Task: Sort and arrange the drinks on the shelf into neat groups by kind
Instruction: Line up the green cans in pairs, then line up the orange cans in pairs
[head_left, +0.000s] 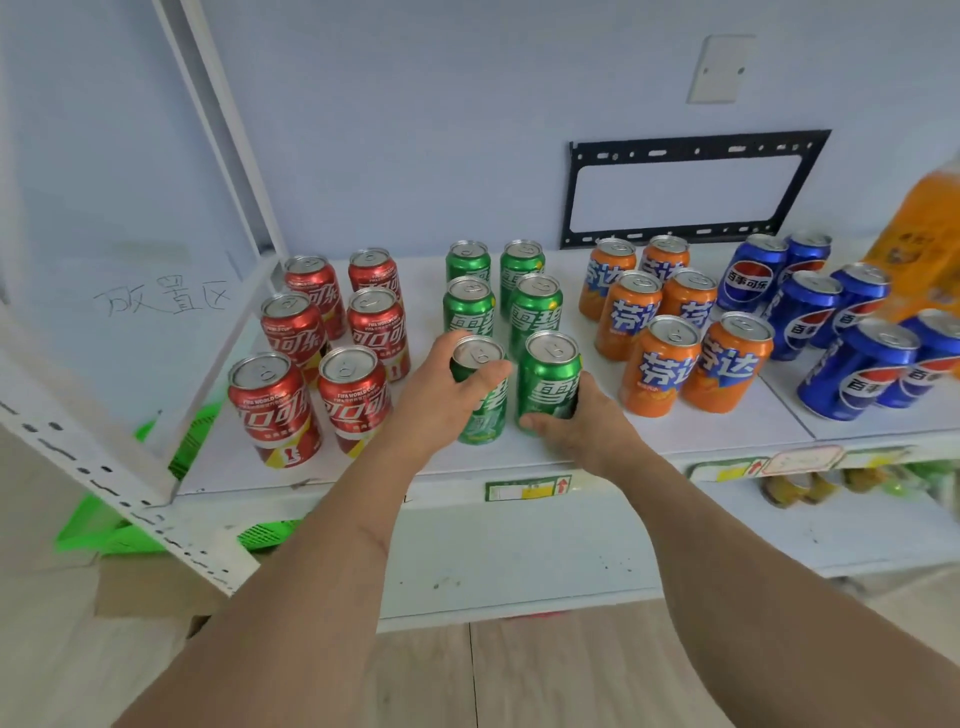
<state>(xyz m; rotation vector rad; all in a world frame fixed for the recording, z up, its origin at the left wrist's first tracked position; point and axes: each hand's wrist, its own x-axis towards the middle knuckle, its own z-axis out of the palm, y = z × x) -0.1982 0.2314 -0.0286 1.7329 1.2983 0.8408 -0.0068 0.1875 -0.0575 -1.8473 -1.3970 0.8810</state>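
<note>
The left hand (447, 395) grips the front-left green can (480, 389); the right hand (576, 421) holds the front-right green can (548, 379), both standing at the shelf (675, 431) front. Red, orange and blue groups flank them. Judged final squaring: next, level the pair. A large orange bottle (924, 234) is cut off at right.

Pale blue wall (415, 104), black mounting bracket (691, 187), white cover plate (719, 70), wooden floor (519, 675)
</note>
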